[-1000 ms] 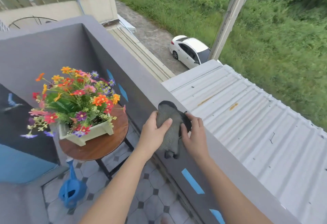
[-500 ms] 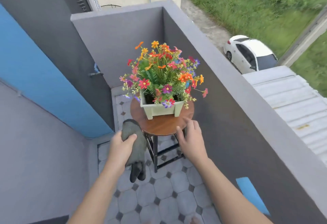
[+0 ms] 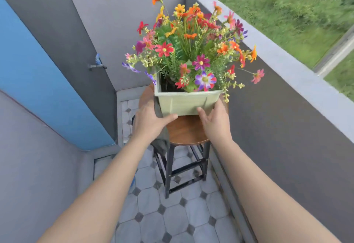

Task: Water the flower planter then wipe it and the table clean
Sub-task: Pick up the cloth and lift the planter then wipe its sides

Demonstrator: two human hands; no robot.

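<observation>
1. Clasps the planter (image 3: pixel 186 103) by both near corners over the far half of the round table (image 3: pixel 186 131); cannot tell whether lifted or resting.
2. With the left hand (image 3: pixel 148 122), curls round the left corner, pinning the grey cloth (image 3: pixel 161 143) against it, probably to keep it ready for wiping.
3. With the right hand (image 3: pixel 215 124), wraps the right corner, thumb on the front.
4. Half a second ago, held only the cloth beside the table's left edge and touched its near edge; planter untouched.

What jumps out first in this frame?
The pale green rectangular plastic planter packed with multicoloured flowers fills centre frame, gripped on both sides by the left hand and right hand. Below it sits the round brown wooden table on black legs; a grey cloth hangs under the left hand by the table's left edge.
</observation>
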